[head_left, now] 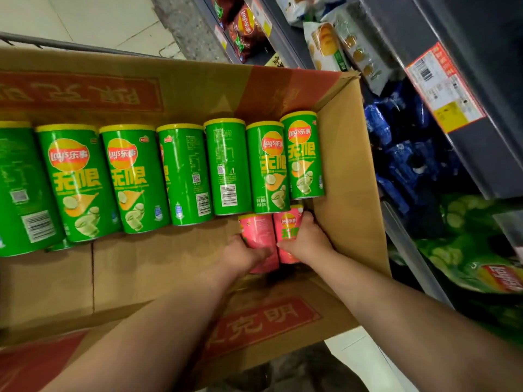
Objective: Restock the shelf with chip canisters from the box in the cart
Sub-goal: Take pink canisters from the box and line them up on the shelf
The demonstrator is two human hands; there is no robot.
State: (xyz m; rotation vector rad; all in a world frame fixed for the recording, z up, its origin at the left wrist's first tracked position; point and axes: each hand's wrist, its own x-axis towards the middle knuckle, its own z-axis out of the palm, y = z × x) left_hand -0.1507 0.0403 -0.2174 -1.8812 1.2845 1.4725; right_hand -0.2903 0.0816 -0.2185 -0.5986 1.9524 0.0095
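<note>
Head view: the left grip [240,256] curls round one pink canister [258,232], the right grip [307,240] round a second pink canister [286,225], probably to carry two per trip. Just beyond both grips lie green canisters [130,176] in the box [348,193]; the shelf [495,154] stands right of them.

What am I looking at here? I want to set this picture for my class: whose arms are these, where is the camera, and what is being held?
There is no machine here. A person wears a camera on the head, so you look down along their own bare arms. Below is an open cardboard box with a row of green canisters lying on their sides. The left hand grips the left pink canister; the right hand grips the right pink canister beside it. On the right are shop shelves with snack bags.
</note>
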